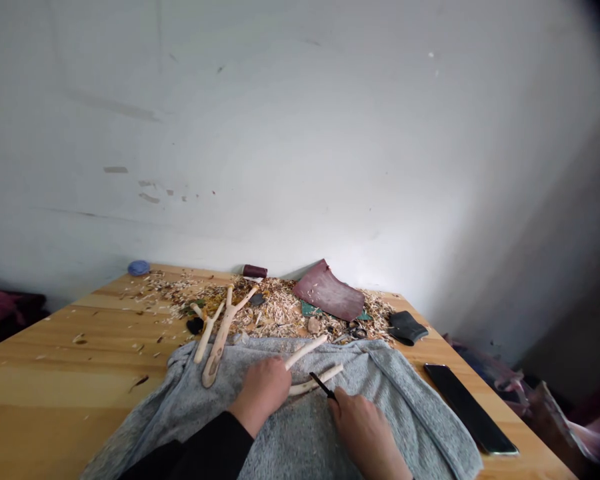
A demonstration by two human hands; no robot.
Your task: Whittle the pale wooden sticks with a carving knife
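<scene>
Far left on the pale, smooth-grained wooden surface [55,393] sits a round, blue ball [139,268], and from there thin, curly shavings [275,307] spread in a ragged heap along the wall side. Next comes the small fork [207,333], a bare, peeled Y of wood, with the big fork [223,340] just beside it, smooth and thick in the stem, knotty near its rounded end. Both point their prongs away from the person, stems lying on the fuzzy grey cloth [300,433]. Behind them, a dark reddish spool [255,271] lies on its side.

Now the middle: the left hand [266,388] has its fingers clenched round the held fork [306,351], over the cloth. It's pale, stripped wood, its long axis running left to right and slightly away, two slim prongs pointing right, the nearer one gently bent. The right hand [363,427] comes in with fingers closed on the dark handle of the knife [323,385]; the narrow blade points left and away, crossing the nearer prong.

Beyond them, a curved sheet of maroon leather [330,291], scuffed and dull, rests on the shavings, green material [310,309] peeking from under it. Further right, a folded black piece [407,327], then a glossy, flat phone [467,407] lying slantwise beside the cloth.
</scene>
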